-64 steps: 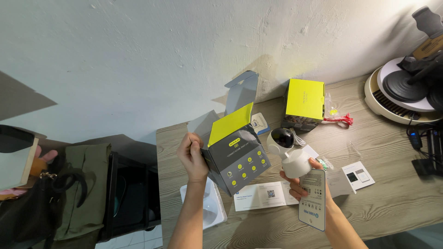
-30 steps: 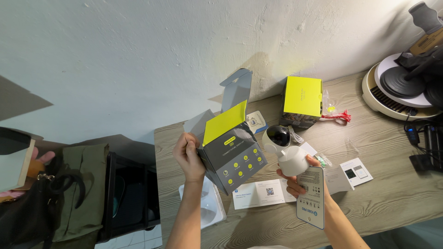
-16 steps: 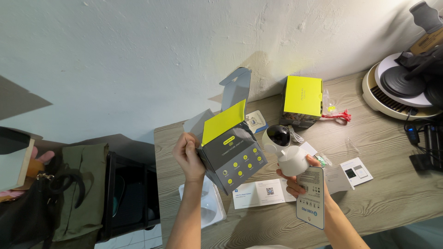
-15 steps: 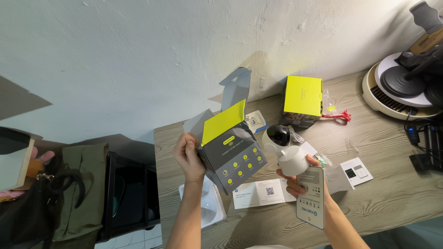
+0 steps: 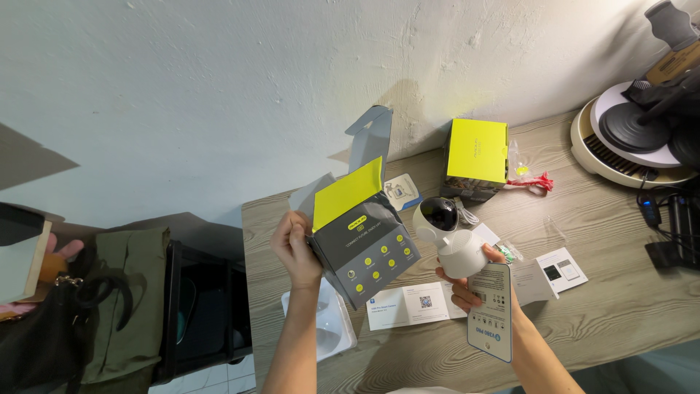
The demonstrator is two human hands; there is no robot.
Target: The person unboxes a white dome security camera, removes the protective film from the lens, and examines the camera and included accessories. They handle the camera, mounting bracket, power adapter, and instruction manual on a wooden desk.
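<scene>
My left hand point(image 5: 295, 248) grips the left side of an open grey and yellow-green carton point(image 5: 362, 244), its lid flap standing up. My right hand point(image 5: 472, 290) holds a white dome-shaped camera point(image 5: 448, 235) with a black lens face, its head tilted toward the carton's open top, just to the carton's right. The same hand also pinches a white printed card point(image 5: 490, 312) that hangs down below the camera. Both hands hover above a wooden desk point(image 5: 605, 306).
A second yellow-green box point(image 5: 477, 155), a clear bag with red ties point(image 5: 531, 177), leaflets point(image 5: 412, 305) and a small card point(image 5: 561, 269) lie on the desk. A white tray point(image 5: 327, 321) sits near the left edge. A round device with cables point(image 5: 638, 142) stands right. Bags point(image 5: 109, 306) are at left.
Both hands have drifted slightly left and up with the carton and the camera. The camera sits a little closer to the carton's opening.
</scene>
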